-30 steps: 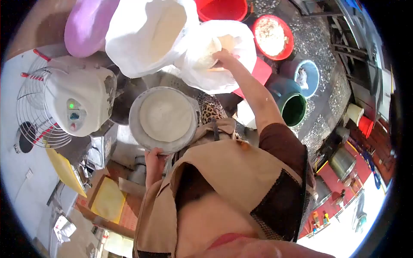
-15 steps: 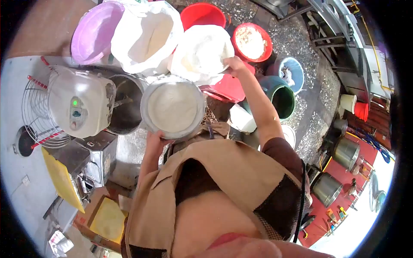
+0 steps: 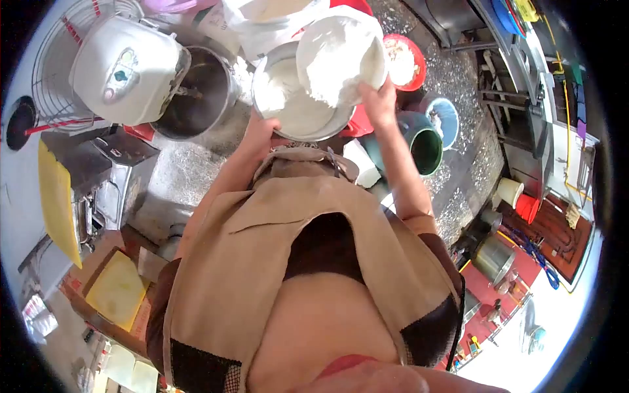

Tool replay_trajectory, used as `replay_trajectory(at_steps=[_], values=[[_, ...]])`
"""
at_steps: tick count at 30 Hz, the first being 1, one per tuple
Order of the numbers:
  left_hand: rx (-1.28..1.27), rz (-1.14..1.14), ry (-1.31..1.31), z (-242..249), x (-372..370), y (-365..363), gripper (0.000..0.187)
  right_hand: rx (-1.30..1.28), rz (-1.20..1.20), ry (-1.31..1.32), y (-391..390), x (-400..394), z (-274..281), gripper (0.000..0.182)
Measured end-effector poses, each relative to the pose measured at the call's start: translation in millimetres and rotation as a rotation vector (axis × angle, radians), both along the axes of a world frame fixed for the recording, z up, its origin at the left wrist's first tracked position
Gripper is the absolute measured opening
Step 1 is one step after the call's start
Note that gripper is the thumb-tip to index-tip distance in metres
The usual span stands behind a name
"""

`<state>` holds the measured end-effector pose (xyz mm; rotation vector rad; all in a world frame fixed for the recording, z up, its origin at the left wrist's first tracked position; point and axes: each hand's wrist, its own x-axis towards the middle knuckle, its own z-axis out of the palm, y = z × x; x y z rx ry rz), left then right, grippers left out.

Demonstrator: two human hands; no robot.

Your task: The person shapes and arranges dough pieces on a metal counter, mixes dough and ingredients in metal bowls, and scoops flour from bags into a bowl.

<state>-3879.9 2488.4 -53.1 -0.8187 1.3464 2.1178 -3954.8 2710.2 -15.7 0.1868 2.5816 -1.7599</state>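
A round metal basin (image 3: 318, 133) with pale flour in it sits in front of my waist. The fingers of my left hand (image 3: 265, 131) are closed on its near left rim. Over the right part of the basin, a white bowl (image 3: 378, 60) overlaps it in this view, with white flour (image 3: 334, 65) inside. My right hand (image 3: 379, 105) grips this bowl by its near right edge. The bowl's underside is hidden.
A stand mixer (image 3: 128, 75) with a steel mixing bowl (image 3: 223, 98) is at left. A white sack (image 3: 262, 33) stands beyond the basin. To the right are a red bucket (image 3: 418, 52), a green bucket (image 3: 426, 147) and a blue bucket (image 3: 449, 121).
My right hand has gone from the edge of the white flour container to gripping a white bowl of flour over the basin. The camera view has shifted; the mixer appears higher.
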Motion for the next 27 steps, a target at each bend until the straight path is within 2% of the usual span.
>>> replay_trajectory(at_steps=[2, 4, 5, 8, 10, 15, 17, 18, 21, 22, 24, 25, 27], values=[[0.085, 0.005, 0.125, -2, 0, 1, 0.065, 0.234, 0.050, 0.188, -12, 12, -15, 0.054], [0.122, 0.026, 0.137, -7, 1, -1, 0.068, 0.483, 0.117, 0.357, -22, 20, -23, 0.057], [0.156, 0.036, 0.141, -6, 1, -1, 0.072, 0.603, 0.135, 0.353, -29, 23, -22, 0.066], [0.039, 0.061, 0.146, -11, 3, 0, 0.072, 0.711, 0.213, 0.279, -34, 30, -32, 0.071], [0.027, 0.087, 0.161, -10, 4, -2, 0.072, 0.853, 0.306, 0.444, -32, 31, -41, 0.075], [-0.032, 0.144, 0.166, -14, 7, -3, 0.072, 0.758, 0.294, 0.449, -30, 38, -18, 0.072], [-0.072, 0.203, 0.078, -14, 6, -2, 0.073, 0.340, 0.059, 0.436, -24, 31, -18, 0.058], [-0.078, 0.190, 0.082, -13, 5, -3, 0.074, 0.243, -0.011, 0.433, -18, 24, -19, 0.054], [-0.100, 0.182, -0.022, -4, 2, -4, 0.069, -0.061, -0.230, 0.475, -4, -10, -18, 0.057], [-0.103, 0.176, -0.024, -9, 3, -6, 0.069, -0.062, -0.236, 0.473, 8, -24, -22, 0.057], [-0.056, 0.166, -0.081, -19, 10, -14, 0.064, 0.131, -0.250, 0.212, 36, -55, -34, 0.058], [-0.073, 0.201, -0.108, -17, 14, -14, 0.061, 0.129, -0.257, 0.206, 47, -72, -48, 0.058], [-0.136, 0.253, -0.126, -10, 26, -19, 0.055, 0.347, -0.137, -0.245, 65, -105, -93, 0.059]])
